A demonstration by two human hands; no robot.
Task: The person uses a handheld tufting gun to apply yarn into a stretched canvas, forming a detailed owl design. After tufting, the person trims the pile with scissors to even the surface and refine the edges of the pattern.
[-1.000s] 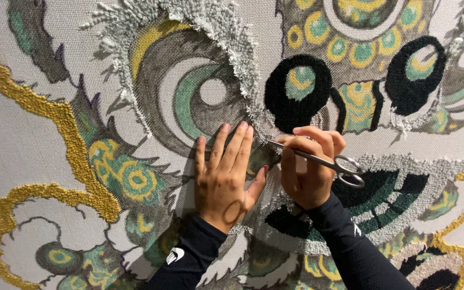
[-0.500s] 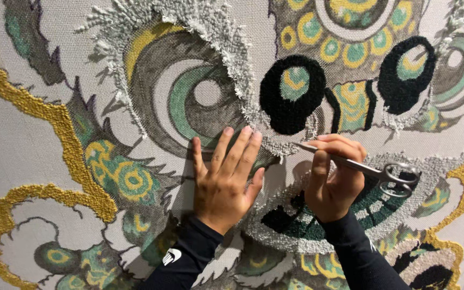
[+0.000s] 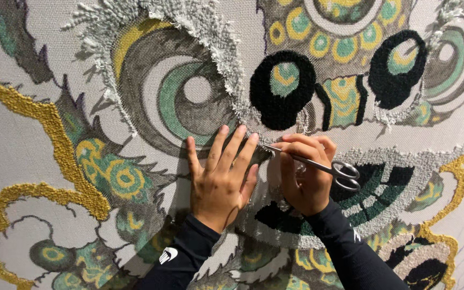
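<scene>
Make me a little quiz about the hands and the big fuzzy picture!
1. True or false: the left hand lies flat on the tufted cloth.
2. What does the right hand hold? A. scissors B. brush C. needle
3. Fill in: the scissors' blades point toward the ___ hand.

Key: 1 true. 2 A. 3 left.

Stretched grey tufting cloth — gold, black and pale-green yarn patches on it
</scene>
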